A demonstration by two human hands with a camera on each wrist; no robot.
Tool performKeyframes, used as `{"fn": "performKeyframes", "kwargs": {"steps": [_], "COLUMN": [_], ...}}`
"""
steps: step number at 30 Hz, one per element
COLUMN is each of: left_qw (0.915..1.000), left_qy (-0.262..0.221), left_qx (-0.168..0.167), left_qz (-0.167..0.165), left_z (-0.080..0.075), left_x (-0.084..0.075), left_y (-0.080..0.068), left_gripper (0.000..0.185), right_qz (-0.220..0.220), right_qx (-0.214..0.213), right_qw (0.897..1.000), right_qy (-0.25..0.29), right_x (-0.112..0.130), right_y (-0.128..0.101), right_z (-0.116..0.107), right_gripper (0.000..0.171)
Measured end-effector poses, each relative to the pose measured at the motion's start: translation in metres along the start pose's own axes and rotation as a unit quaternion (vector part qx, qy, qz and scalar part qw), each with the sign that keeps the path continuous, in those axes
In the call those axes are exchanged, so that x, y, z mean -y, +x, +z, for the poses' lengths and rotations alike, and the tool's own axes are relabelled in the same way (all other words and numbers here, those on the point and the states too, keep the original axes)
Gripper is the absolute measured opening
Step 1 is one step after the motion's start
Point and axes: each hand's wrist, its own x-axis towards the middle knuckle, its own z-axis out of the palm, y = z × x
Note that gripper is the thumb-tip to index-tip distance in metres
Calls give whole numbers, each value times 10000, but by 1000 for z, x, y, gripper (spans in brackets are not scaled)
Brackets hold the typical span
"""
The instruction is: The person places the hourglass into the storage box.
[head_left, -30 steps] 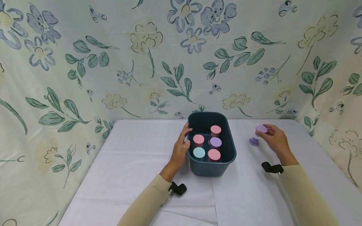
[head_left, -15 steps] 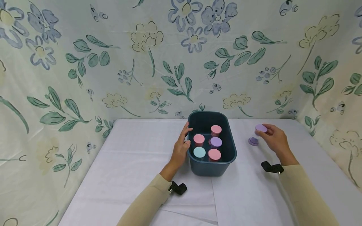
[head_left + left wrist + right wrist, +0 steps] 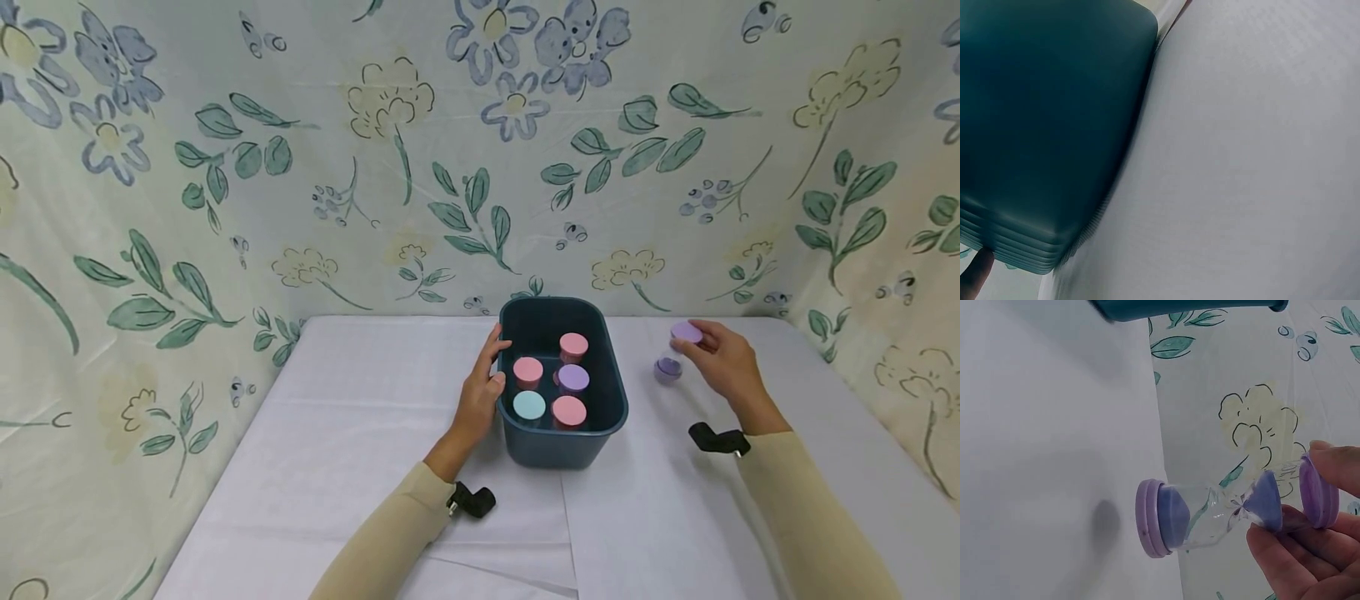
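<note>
My right hand (image 3: pixel 726 367) pinches a small sand timer (image 3: pixel 667 371) by its upper purple cap, with thumb and fingers. In the right wrist view the timer (image 3: pixel 1210 512) shows clear bulbs with purple sand in both; its lower cap hangs apart from its shadow on the table. A dark teal plastic bin (image 3: pixel 558 450) stands left of it. My left hand (image 3: pixel 477 400) holds the bin's left side, fingers over the rim. Inside the bin stand several capped timers: pink ones (image 3: pixel 568 410), a purple one (image 3: pixel 573 378) and a light blue one (image 3: pixel 528 405).
The table (image 3: pixel 360 433) has a white cloth with a fold seam near the front. A floral curtain (image 3: pixel 465 167) hangs behind the table and along both sides.
My right hand has lifted the purple sand timer slightly off the table and moved it a little back and left. The left hand and the bin have stayed put.
</note>
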Motion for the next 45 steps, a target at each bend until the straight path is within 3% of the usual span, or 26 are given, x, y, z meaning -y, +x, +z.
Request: {"fn": "performKeyframes", "kwargs": {"steps": [6, 27, 35, 45], "left_qw": [10000, 9999, 9998, 9997], "left_qy": [30, 1, 156, 214], "left_qx": [4, -35, -54, -118], "left_qz": [-24, 101, 118, -27], "left_z": [0, 0, 9, 9], "left_x": [0, 3, 46, 49], "left_y": [0, 0, 0, -1], "left_gripper": [49, 48, 50, 52], "right_qz": [-259, -861, -973, -1296], "right_qx": [-55, 39, 137, 271], "right_qw": [9995, 9961, 9950, 9909], "right_qy": [-146, 189, 185, 227], "right_x": [17, 79, 95, 114], "right_y": [-2, -8, -11, -12], "right_z": [-4, -18, -23, -30], "right_gripper": [72, 75, 77, 71]}}
